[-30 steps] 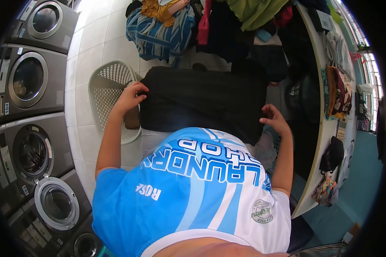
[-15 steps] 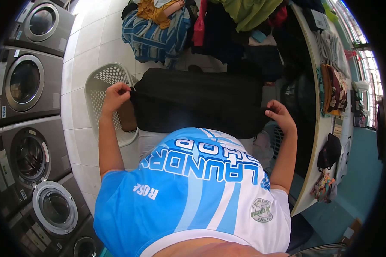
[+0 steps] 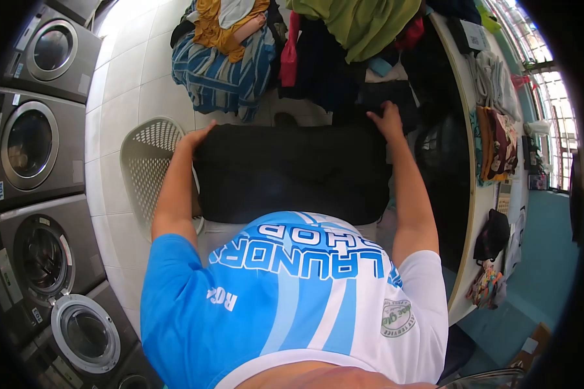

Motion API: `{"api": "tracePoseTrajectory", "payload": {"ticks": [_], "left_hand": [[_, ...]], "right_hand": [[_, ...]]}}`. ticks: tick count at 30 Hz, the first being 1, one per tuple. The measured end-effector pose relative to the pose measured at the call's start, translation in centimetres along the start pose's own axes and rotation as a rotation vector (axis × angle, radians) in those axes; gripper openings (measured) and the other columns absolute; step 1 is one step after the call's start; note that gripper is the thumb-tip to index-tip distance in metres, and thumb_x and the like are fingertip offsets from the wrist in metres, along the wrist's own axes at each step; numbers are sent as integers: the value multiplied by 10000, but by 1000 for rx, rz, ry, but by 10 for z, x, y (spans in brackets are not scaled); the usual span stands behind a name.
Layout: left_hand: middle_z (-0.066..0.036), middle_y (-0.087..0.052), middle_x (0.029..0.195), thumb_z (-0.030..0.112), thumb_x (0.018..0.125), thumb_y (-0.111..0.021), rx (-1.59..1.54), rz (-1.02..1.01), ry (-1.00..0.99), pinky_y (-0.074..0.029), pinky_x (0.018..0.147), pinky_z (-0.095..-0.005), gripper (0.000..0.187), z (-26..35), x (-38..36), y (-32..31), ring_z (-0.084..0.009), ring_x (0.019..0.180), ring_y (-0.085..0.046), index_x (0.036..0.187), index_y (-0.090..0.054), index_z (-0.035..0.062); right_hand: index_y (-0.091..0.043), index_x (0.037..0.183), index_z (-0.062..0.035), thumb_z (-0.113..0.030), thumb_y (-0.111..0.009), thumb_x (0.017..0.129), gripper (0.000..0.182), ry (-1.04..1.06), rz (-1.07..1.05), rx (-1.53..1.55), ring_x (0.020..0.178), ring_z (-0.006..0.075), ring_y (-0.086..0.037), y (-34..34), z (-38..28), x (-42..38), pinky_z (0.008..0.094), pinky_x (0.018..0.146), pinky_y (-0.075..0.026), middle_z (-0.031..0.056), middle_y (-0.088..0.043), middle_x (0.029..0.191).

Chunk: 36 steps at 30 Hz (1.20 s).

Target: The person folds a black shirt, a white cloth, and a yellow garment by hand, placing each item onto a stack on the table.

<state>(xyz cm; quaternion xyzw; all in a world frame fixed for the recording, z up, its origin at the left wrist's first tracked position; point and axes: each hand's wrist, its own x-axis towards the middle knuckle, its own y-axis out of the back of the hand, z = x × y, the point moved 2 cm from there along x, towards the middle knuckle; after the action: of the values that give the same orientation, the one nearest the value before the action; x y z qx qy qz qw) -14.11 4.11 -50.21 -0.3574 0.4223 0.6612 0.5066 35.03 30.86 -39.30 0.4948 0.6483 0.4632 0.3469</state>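
A large black cloth (image 3: pixel 292 168) lies spread across my lap, its far edge running nearly straight. My left hand (image 3: pixel 202 133) is at the cloth's far left corner; its fingers are partly hidden, and I cannot make out whether they grip the edge. Near the far right corner, my right hand (image 3: pixel 387 120) is raised with thumb and fingers apart and nothing between them.
A pale perforated basket (image 3: pixel 150 168) stands on the floor at left. Washing machines (image 3: pixel 29 144) line the left wall. Piled clothes (image 3: pixel 224 74) are ahead. At right, a shelf edge (image 3: pixel 464 272) borders folded clothes (image 3: pixel 496 142).
Both hands have moved forward to the cloth's far corners. My right hand has let go of the right edge and opened. The view has shifted slightly.
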Motion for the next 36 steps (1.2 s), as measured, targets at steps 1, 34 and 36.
{"api": "tracePoseTrajectory", "payload": {"ticks": [1,34,36], "left_hand": [[-153,-571,1223,640,824,-495,-51,-161,21,-444,883,-447,704,-7,24,3,-272,1014,-584,1228,-545,66],[-105,-592,1143,-45,796,-552,-522,24,-1084,-429,919,-315,205,-24,-177,61,-218,1091,-548,977,-617,23],[-86,-600,1136,-65,782,-533,-383,5,-1004,-418,909,-290,240,-69,-179,45,-192,1079,-547,978,-630,34]], "right_hand": [[-569,1040,-23,-323,-754,737,465,-51,-11,-82,988,336,-584,1,-14,-4,415,815,-479,163,-586,1021],[-545,1168,-39,-139,-539,939,250,-193,-18,1403,986,145,-553,100,83,-132,270,864,-426,29,-596,1084],[-563,1142,-41,-126,-547,931,228,-341,-93,1304,980,124,-545,90,108,-185,274,878,-419,20,-597,1083]]}}
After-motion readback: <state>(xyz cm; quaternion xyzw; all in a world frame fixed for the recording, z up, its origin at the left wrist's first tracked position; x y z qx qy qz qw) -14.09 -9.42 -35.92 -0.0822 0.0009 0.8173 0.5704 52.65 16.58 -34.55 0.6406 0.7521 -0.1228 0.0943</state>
